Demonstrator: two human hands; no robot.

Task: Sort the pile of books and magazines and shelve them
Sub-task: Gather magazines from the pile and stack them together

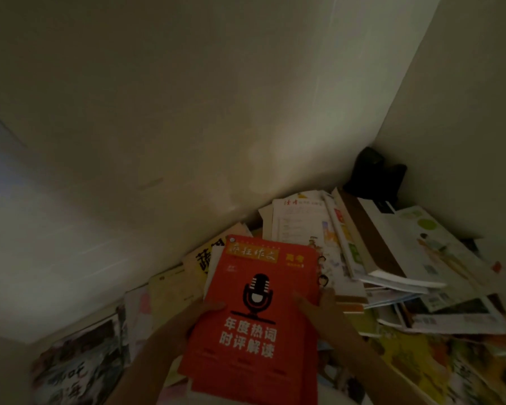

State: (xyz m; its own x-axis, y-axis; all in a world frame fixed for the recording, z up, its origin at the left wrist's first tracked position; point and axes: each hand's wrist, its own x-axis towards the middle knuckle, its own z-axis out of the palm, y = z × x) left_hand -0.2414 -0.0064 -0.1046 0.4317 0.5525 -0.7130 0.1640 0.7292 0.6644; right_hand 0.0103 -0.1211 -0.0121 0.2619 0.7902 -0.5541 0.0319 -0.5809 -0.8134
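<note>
I hold a red magazine [257, 311] with a black microphone drawing and white characters on its cover, raised over a pile of books and magazines [377, 258]. My left hand [206, 309] grips its left edge, thumb on the cover. My right hand [316, 308] grips its right edge, thumb lying on the cover. More red magazines seem stacked under it at the bottom. The pile spreads across the surface along the wall, from a black-and-white magazine [79, 372] at the left to white and green ones at the right.
A pale wall [187, 112] runs behind the pile and meets a side wall [465, 127] at the right corner. A black object [374, 173] sits in that corner. The light is dim and the picture is blurred.
</note>
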